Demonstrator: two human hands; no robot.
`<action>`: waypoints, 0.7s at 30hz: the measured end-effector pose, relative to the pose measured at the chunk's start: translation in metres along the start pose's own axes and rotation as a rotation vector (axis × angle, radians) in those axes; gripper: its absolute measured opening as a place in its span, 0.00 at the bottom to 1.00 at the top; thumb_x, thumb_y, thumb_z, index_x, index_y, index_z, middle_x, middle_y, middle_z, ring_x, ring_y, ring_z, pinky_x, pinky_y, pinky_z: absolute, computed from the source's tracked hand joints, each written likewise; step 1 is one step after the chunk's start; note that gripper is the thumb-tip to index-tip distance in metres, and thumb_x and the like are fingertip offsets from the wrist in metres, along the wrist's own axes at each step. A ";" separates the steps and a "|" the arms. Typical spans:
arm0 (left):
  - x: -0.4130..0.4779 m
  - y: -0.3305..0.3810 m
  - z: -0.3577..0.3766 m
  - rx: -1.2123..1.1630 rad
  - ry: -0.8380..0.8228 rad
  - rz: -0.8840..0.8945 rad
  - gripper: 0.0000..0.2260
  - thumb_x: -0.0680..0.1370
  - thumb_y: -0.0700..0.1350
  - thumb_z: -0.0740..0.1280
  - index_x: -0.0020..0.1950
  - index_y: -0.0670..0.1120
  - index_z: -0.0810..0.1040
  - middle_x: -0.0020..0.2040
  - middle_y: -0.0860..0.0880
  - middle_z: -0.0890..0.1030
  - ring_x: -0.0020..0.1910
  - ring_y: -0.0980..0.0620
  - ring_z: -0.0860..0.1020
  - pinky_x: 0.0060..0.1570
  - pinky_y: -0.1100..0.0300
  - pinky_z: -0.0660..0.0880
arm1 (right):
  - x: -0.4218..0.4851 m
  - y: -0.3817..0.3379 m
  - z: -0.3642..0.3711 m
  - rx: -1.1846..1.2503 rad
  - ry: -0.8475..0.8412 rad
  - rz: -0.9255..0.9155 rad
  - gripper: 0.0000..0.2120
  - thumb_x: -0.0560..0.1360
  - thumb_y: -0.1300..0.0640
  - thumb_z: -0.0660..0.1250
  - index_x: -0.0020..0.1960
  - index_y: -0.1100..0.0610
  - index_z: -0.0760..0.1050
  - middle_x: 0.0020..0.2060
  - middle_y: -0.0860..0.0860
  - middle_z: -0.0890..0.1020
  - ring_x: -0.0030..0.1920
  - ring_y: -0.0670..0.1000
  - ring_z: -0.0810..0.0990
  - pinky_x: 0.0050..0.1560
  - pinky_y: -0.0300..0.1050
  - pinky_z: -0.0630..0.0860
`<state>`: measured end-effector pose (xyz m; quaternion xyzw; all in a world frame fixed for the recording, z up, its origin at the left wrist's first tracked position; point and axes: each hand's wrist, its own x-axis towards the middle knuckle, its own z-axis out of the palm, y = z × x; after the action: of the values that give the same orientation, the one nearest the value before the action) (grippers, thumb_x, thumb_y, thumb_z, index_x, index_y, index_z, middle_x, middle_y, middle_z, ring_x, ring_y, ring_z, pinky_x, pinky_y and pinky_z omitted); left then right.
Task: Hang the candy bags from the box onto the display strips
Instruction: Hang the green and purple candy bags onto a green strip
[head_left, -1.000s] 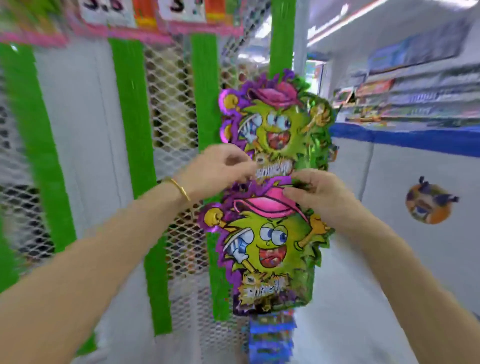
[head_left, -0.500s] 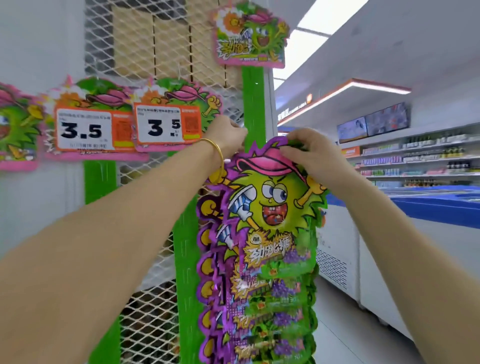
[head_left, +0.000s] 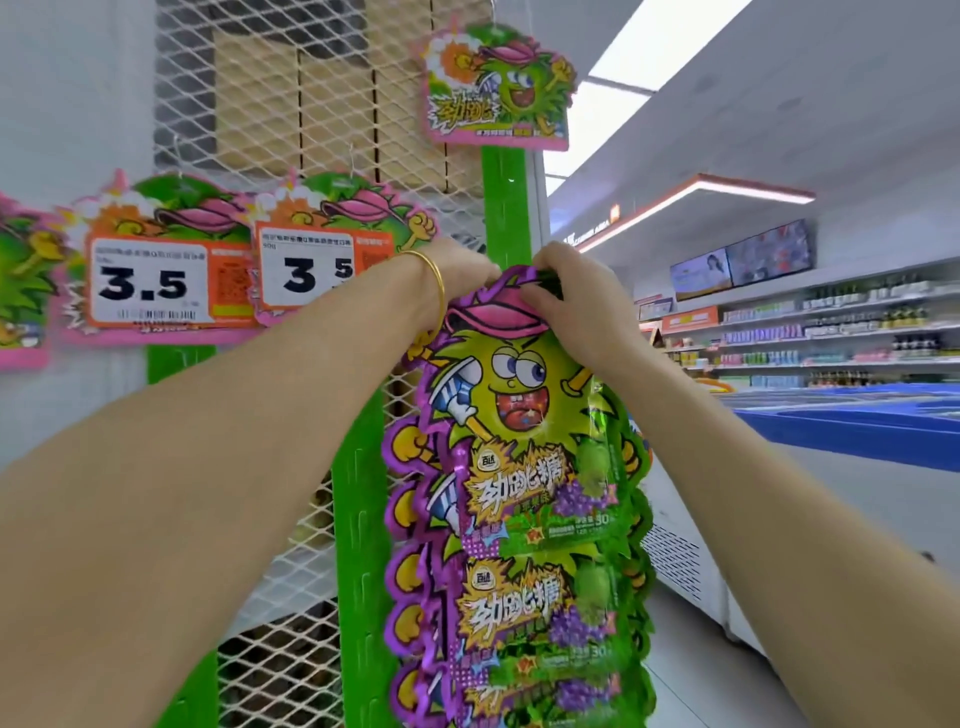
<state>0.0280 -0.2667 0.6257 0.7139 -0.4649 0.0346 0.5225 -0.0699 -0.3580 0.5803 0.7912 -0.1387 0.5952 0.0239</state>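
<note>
Both hands meet at the top edge of the uppermost candy bag (head_left: 514, 415), a glossy foil pouch cut with a jagged, spiky outline, purple along its left edge and green along its right. It shows a yellow-green spiky cartoon face under a pink cap. The right hand (head_left: 576, 301) curls its fingers over the pink cap at the bag's top and pinches it. The left hand (head_left: 457, 273), a thin gold bangle (head_left: 434, 278) round its wrist, reaches to the same top edge from the left; its fingertips lie hidden behind the bag, so whether it grasps the bag or only touches it cannot be told.

The bag hangs against a flat, bright green plastic display strip (head_left: 506, 208) with small slots along it, standing upright on a white expanded-metal mesh panel (head_left: 291, 104). More bags of the same kind (head_left: 524, 623) overlap below it in a shingled column down the strip.

At the strip's top sits a shaped cardboard header (head_left: 496, 88) with the same cartoon. To the left, two similar cards carry white price labels reading 3.5 (head_left: 145, 283). Far right, stocked shop shelves (head_left: 831, 332) run behind a blue-edged chest freezer (head_left: 857, 431).
</note>
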 end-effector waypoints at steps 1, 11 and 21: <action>0.001 0.000 0.000 0.010 0.004 0.003 0.19 0.77 0.45 0.65 0.65 0.38 0.71 0.60 0.42 0.78 0.58 0.44 0.77 0.60 0.53 0.74 | 0.000 0.000 0.000 0.000 -0.012 -0.009 0.07 0.77 0.55 0.63 0.52 0.57 0.72 0.44 0.53 0.80 0.45 0.57 0.77 0.45 0.52 0.75; -0.007 0.000 0.003 0.057 0.006 0.034 0.14 0.80 0.43 0.61 0.61 0.35 0.71 0.35 0.47 0.72 0.30 0.53 0.68 0.32 0.62 0.66 | -0.012 0.004 0.001 0.077 -0.131 0.014 0.09 0.76 0.56 0.64 0.54 0.59 0.73 0.42 0.51 0.76 0.43 0.55 0.76 0.41 0.48 0.72; -0.040 -0.032 0.018 0.186 0.119 0.241 0.13 0.75 0.36 0.65 0.60 0.40 0.71 0.54 0.43 0.78 0.54 0.46 0.77 0.57 0.50 0.74 | -0.032 0.006 0.004 0.121 -0.214 0.203 0.13 0.76 0.51 0.65 0.52 0.55 0.64 0.39 0.48 0.74 0.40 0.51 0.74 0.41 0.49 0.74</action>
<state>0.0199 -0.2550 0.5740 0.6949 -0.5103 0.1819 0.4729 -0.0760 -0.3584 0.5485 0.8320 -0.1834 0.5141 -0.0990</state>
